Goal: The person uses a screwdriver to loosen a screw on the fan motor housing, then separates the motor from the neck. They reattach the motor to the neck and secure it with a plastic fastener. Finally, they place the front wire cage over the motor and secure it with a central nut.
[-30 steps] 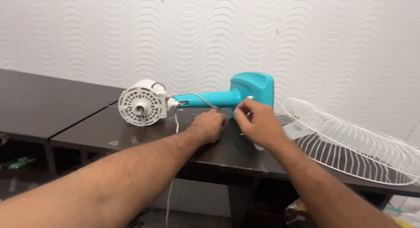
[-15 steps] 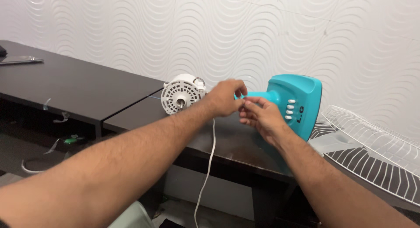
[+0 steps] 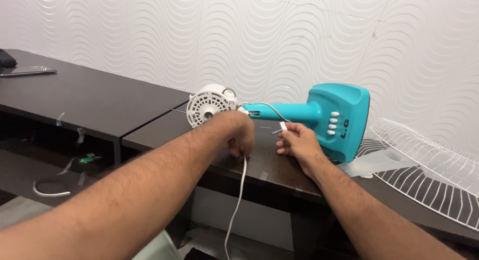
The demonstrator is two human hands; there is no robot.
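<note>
A teal plastic fan stand with a square button base (image 3: 333, 118) lies on its side across the dark glossy counter (image 3: 100, 98), its round white vented motor housing (image 3: 208, 106) pointing left and the base to the right, far from the near edge. The left hand (image 3: 237, 135) is clenched around the white power cord (image 3: 238, 190) just where it drops over the counter's near edge, while the right hand (image 3: 298, 142) pinches a small white plug-like piece (image 3: 283, 126) between thumb and fingertips, close below the teal stem. By the look of it, the work in hand is sorting out the cord and its end piece beside the stand; any next move would call for a steady pinch on that small piece and slack kept in the cord. The near edge runs right under both wrists, so the cord hangs free toward the floor. Open room lies to the left on the lower dark surface; to the right, a white wire fan grille (image 3: 429, 160) crowds the counter close to the base.
</note>
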